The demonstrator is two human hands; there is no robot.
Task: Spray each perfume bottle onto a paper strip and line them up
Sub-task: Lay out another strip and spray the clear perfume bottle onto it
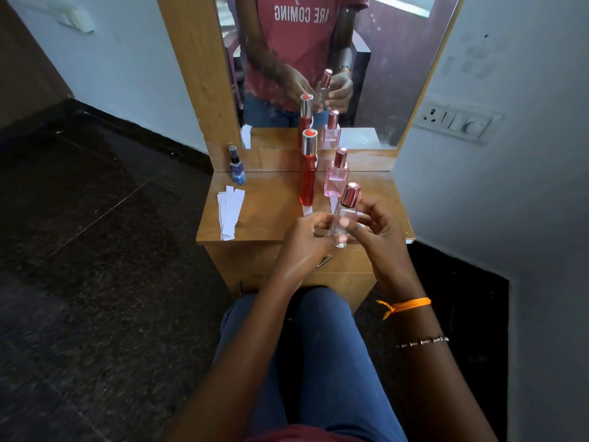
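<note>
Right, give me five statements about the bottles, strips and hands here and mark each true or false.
1. Both hands hold the clear bottle with the rose-gold cap. True: the left hand and right hand both have a grip on it.
2. The tall red bottle lies on its side. False: it stands upright.
3. The spare paper strips lie at the table's left side. True.
4. The small blue bottle stands to the right of the pink bottle. False: it stands far to the left, near the mirror frame.
5. The held bottle's cap is off. False: the cap is on.
</note>
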